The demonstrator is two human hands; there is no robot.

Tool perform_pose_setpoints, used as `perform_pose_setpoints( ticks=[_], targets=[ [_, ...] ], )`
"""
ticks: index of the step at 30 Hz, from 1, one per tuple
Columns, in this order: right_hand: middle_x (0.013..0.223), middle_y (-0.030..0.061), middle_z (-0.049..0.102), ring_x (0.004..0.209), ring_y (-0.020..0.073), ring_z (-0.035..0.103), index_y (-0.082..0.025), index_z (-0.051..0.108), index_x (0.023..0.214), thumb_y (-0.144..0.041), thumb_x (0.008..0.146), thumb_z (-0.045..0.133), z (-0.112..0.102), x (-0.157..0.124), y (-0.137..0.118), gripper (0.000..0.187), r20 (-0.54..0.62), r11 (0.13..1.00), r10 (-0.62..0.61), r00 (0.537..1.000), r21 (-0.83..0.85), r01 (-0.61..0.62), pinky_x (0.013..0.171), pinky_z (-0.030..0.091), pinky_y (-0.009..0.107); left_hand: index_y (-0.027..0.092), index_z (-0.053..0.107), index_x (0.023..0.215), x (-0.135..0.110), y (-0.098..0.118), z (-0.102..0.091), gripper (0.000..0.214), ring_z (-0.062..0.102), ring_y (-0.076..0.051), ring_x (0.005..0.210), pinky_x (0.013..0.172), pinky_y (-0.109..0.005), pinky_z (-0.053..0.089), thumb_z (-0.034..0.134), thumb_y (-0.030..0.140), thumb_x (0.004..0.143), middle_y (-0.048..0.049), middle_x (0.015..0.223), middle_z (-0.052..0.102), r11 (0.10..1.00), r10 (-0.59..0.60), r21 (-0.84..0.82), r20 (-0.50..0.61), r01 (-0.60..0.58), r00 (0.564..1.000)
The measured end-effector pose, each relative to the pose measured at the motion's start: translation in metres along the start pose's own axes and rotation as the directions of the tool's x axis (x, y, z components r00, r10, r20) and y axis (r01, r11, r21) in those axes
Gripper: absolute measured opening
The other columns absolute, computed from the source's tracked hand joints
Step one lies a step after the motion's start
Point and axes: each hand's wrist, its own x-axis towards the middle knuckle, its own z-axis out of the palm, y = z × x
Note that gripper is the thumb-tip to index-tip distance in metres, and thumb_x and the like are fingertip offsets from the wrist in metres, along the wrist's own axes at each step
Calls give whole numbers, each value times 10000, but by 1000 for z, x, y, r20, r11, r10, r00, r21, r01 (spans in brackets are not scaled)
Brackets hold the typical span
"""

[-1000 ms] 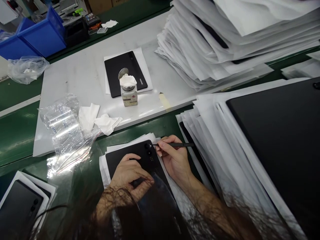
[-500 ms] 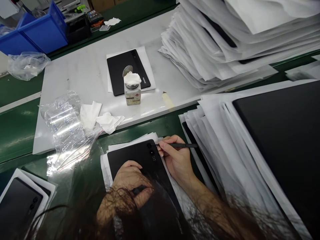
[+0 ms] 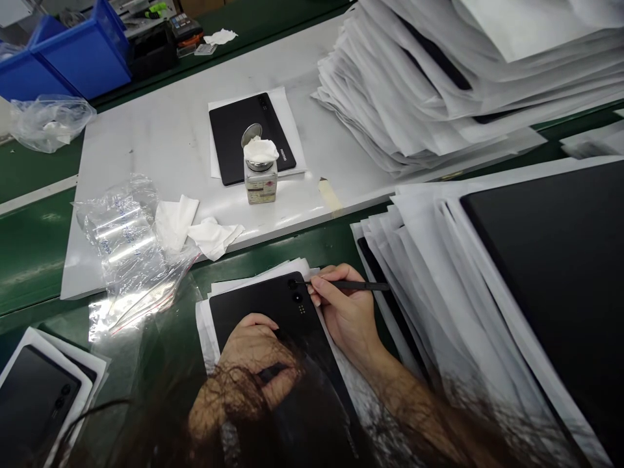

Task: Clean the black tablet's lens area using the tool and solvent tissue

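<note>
A black tablet [image 3: 253, 292] lies back side up on white sheets [image 3: 203, 331], its camera lenses at the upper right corner. My right hand [image 3: 348, 312] pinches slim black tweezers [image 3: 361, 285]; their thin tip reaches the upper lens, but contact is too small to make out. On the tablet's back rests my left hand [image 3: 253, 357], fingers curled and thumb bent in. Hair hangs across part of this hand, and whatever may be under its fingers is hidden.
Beyond the tablet stand a bottle [image 3: 261, 182] with tissue on its raised-lid top and another tablet [image 3: 229, 130]. Plastic bags [image 3: 129, 237] and crumpled tissues [image 3: 214, 238] lie left. Stacks of sheet-wrapped tablets [image 3: 414, 260] crowd the right; another tablet [image 3: 34, 396] sits lower left. Blue bins [image 3: 80, 55] are behind.
The view has shifted slightly. Both hands keep nearly the same places, with the tweezers' tip still at the upper lens.
</note>
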Motion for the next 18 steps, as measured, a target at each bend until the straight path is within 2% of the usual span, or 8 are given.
perform_pose_setpoints(
  ticks=[5,8,10,12,15,18],
  targets=[
    [758,-45,777,603,150,705,-280,800,791,-320,764,1212,-2,-1,1,415,-2,999,-29,1000,16,29,525,600,253,246,625,696,-1,-1,0,166,623,-85,501,802,-284,484,673,94,649,97,592,699,1000,8,5,-9,-8,1000],
    [883,4,851,642,176,734,-318,915,872,-384,923,1087,-8,0,-2,191,12,978,-191,981,-77,192,543,623,300,243,627,708,0,0,0,159,627,-84,502,795,-281,491,671,99,660,90,592,703,1000,17,16,-19,-17,1000],
    [957,43,888,709,219,778,-360,989,912,-367,979,1004,-16,2,-5,69,116,892,-347,931,-266,366,605,676,365,246,622,713,-1,0,0,149,625,-86,497,797,-287,494,665,110,670,89,589,703,999,28,23,-23,-27,999],
    [950,57,884,779,269,810,-407,1035,957,-322,975,971,-24,5,-7,109,279,749,-422,863,-428,505,689,726,434,255,607,701,-2,-2,1,141,626,-93,495,785,-286,503,654,125,673,91,589,706,999,49,24,-26,-48,998],
    [916,51,862,837,302,826,-466,1066,1087,-260,1001,912,-34,11,-8,272,493,568,-424,760,-509,647,742,738,468,274,581,689,-3,-7,2,133,638,-108,513,746,-268,521,637,155,672,96,599,712,997,78,16,-25,-77,997],
    [996,53,880,862,286,819,-503,1054,1267,-168,1096,814,-40,17,-7,446,652,362,-426,627,-513,778,737,698,441,279,586,716,-4,-11,3,115,648,-114,545,728,-253,525,631,181,677,94,613,716,996,91,12,-24,-91,996]
  ],
)
